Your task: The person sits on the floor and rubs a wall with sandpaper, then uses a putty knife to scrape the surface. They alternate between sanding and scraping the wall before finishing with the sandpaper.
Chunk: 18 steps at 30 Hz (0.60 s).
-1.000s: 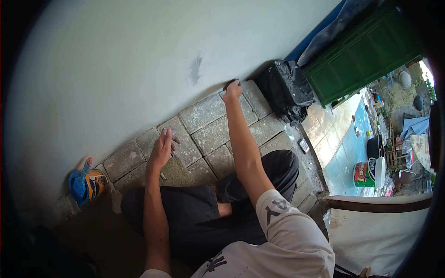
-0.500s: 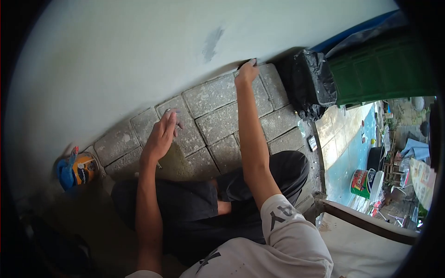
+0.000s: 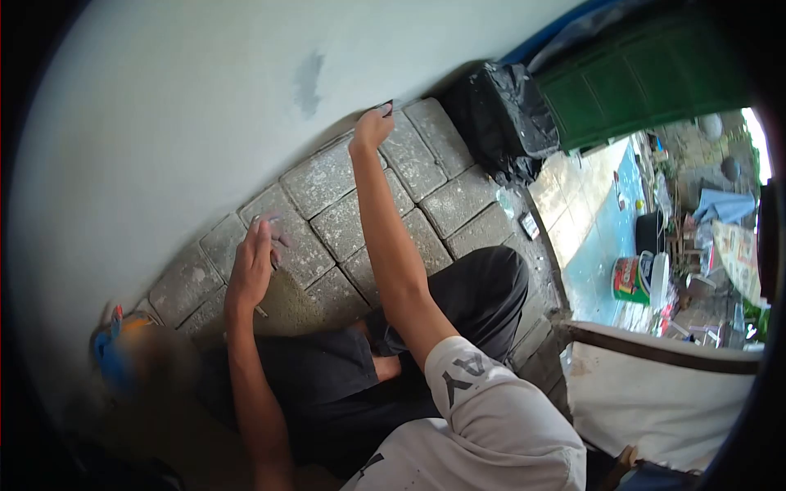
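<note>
My right hand [image 3: 374, 128] reaches to the foot of the pale wall [image 3: 188, 106]. Its fingers are closed on a small dark flat piece [image 3: 389, 107], held against the wall's lower edge; most of the piece is hidden by the hand. Over the grey paving blocks [image 3: 327, 177], my left hand [image 3: 252, 268] hangs with loosely bent fingers apart and nothing visible in them. Grey dust coats its fingertips. Below that hand, a patch of fine greenish-grey sand [image 3: 295, 307] lies on the blocks, and a thin light stick end [image 3: 261, 311] shows near the wrist.
A grey smudge [image 3: 309, 84] marks the wall. A black plastic-wrapped box [image 3: 516, 110] stands beside a green bin [image 3: 647, 78]. A small flat packet [image 3: 530, 226] lies on the ground. Farther right is a paint bucket [image 3: 634, 280]; a blue-topped tub [image 3: 110, 352] sits at left.
The view has turned, so the wall, blocks and bin appear farther left. My right hand stays at the wall's foot with the dark piece; my left hand stays over the blocks.
</note>
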Motion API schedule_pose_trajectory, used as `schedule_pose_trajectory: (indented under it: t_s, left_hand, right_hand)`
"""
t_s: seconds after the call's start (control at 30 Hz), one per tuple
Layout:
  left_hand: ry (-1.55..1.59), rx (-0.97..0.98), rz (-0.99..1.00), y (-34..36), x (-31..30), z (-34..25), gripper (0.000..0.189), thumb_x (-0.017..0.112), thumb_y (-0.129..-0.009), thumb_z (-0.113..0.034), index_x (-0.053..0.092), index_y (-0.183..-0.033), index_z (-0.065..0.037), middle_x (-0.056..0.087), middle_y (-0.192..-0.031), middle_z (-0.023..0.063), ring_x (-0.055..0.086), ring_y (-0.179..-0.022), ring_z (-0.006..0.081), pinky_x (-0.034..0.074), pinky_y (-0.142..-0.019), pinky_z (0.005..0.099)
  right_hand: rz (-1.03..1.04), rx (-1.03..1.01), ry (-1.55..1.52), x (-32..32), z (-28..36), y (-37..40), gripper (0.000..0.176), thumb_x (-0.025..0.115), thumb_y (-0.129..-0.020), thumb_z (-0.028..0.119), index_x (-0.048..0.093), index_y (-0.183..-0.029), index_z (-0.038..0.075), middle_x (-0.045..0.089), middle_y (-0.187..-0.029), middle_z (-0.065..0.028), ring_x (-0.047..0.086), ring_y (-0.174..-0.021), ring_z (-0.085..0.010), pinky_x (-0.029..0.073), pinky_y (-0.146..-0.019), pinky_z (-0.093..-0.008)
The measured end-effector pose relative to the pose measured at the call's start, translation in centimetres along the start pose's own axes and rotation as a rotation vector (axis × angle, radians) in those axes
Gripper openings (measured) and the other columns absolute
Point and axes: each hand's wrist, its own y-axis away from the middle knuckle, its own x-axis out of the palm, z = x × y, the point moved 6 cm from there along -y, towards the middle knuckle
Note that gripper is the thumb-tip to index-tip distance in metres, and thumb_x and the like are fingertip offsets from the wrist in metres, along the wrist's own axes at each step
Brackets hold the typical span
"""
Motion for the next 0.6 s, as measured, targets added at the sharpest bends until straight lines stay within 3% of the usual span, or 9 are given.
schedule_pose_trajectory:
  t_s: [0.07, 0.1, 0.2, 0.27, 0.3, 0.37, 0.5, 0.53, 0.6]
  left_hand:
    - [0.006, -0.016, -0.032, -0.2, -0.2, 0.5, 0.054, 0.028, -0.113, -0.042, 0.054, -0.138, -0.002, 0.066, -0.090, 0.0075, 0.055, -0.072, 0.0138, 0.049, -0.071, 0.0310]
    - [-0.005, 0.004, -0.012, -0.5, 0.1, -0.1, 0.054, 0.028, -0.113, -0.042, 0.054, -0.138, -0.002, 0.066, -0.090, 0.0075, 0.055, -0.072, 0.0138, 0.049, -0.071, 0.0310]
    - [-0.011, -0.059, -0.021, -0.3, 0.2, -0.3, 0.056, 0.026, -0.113, -0.043, 0.054, -0.138, -0.001, 0.067, -0.092, 0.0079, 0.056, -0.073, 0.0137, 0.050, -0.072, 0.0313]
    - [-0.067, -0.069, -0.033, 0.0, -0.1, 0.2, 0.057, 0.025, -0.113, -0.044, 0.054, -0.139, -0.002, 0.067, -0.093, 0.0081, 0.057, -0.073, 0.0132, 0.049, -0.071, 0.0306]
    - [-0.084, -0.059, -0.017, 0.0, -0.4, 0.3, 0.057, 0.025, -0.113, -0.044, 0.054, -0.139, -0.002, 0.067, -0.093, 0.0081, 0.057, -0.073, 0.0132, 0.049, -0.071, 0.0306]
    - [-0.035, -0.079, -0.028, -0.6, -0.2, 0.4, 0.058, 0.025, -0.113, -0.045, 0.054, -0.140, -0.004, 0.067, -0.093, 0.0078, 0.057, -0.074, 0.0127, 0.048, -0.070, 0.0297]
    - [-0.089, -0.096, -0.018, -0.2, -0.3, 1.2, 0.059, 0.025, -0.113, -0.048, 0.054, -0.141, -0.005, 0.067, -0.093, 0.0052, 0.057, -0.074, 0.0109, 0.044, -0.068, 0.0293]
    - [-0.098, -0.084, -0.012, -0.5, -0.5, 0.9, 0.059, 0.025, -0.113, -0.048, 0.054, -0.141, -0.005, 0.067, -0.093, 0.0052, 0.057, -0.074, 0.0109, 0.044, -0.068, 0.0293]
    - [-0.082, -0.138, -0.011, -0.7, -0.3, 1.4, 0.061, 0.023, -0.112, -0.049, 0.054, -0.141, -0.005, 0.067, -0.093, 0.0043, 0.056, -0.074, 0.0099, 0.041, -0.068, 0.0284]
  right_hand:
    - [-0.139, -0.117, 0.237, 0.9, -0.2, 0.3, 0.050, 0.038, -0.110, 0.028, 0.059, -0.126, -0.014, 0.066, -0.123, -0.0302, 0.063, -0.116, -0.0406, 0.045, -0.101, -0.0414]
    - [-0.124, -0.198, 0.234, 1.5, 0.4, 1.2, 0.050, 0.037, -0.110, 0.028, 0.060, -0.124, -0.014, 0.067, -0.121, -0.0302, 0.062, -0.114, -0.0420, 0.045, -0.101, -0.0422]
    - [-0.079, -0.124, 0.084, 0.4, 1.1, -0.6, 0.049, 0.037, -0.110, 0.027, 0.060, -0.126, -0.013, 0.067, -0.123, -0.0293, 0.062, -0.113, -0.0441, 0.045, -0.100, -0.0433]
    - [-0.167, 0.087, 0.093, 0.0, 0.2, -2.4, 0.050, 0.036, -0.110, 0.026, 0.057, -0.129, -0.015, 0.062, -0.129, -0.0344, 0.057, -0.123, -0.0491, 0.043, -0.106, -0.0465]
    - [-0.188, 0.088, 0.079, -0.3, 0.4, -2.2, 0.050, 0.036, -0.110, 0.026, 0.057, -0.129, -0.015, 0.062, -0.129, -0.0344, 0.057, -0.123, -0.0491, 0.043, -0.106, -0.0465]
    - [-0.107, -0.113, 0.148, 0.0, 2.4, -1.8, 0.049, 0.037, -0.110, 0.026, 0.058, -0.129, -0.013, 0.063, -0.127, -0.0332, 0.058, -0.122, -0.0487, 0.045, -0.104, -0.0461]
    - [-0.207, 0.026, 0.139, -0.9, 1.0, -4.6, 0.045, 0.038, -0.109, 0.025, 0.060, -0.129, -0.010, 0.064, -0.127, -0.0321, 0.058, -0.121, -0.0484, 0.045, -0.104, -0.0456]
    - [-0.134, -0.090, 0.126, -0.8, 4.8, -2.9, 0.045, 0.039, -0.108, 0.024, 0.060, -0.128, -0.011, 0.063, -0.127, -0.0334, 0.058, -0.121, -0.0489, 0.044, -0.104, -0.0456]
    - [-0.139, -0.140, 0.106, -0.8, 4.2, -4.5, 0.045, 0.039, -0.108, 0.024, 0.059, -0.127, -0.012, 0.062, -0.127, -0.0340, 0.057, -0.120, -0.0495, 0.044, -0.104, -0.0459]
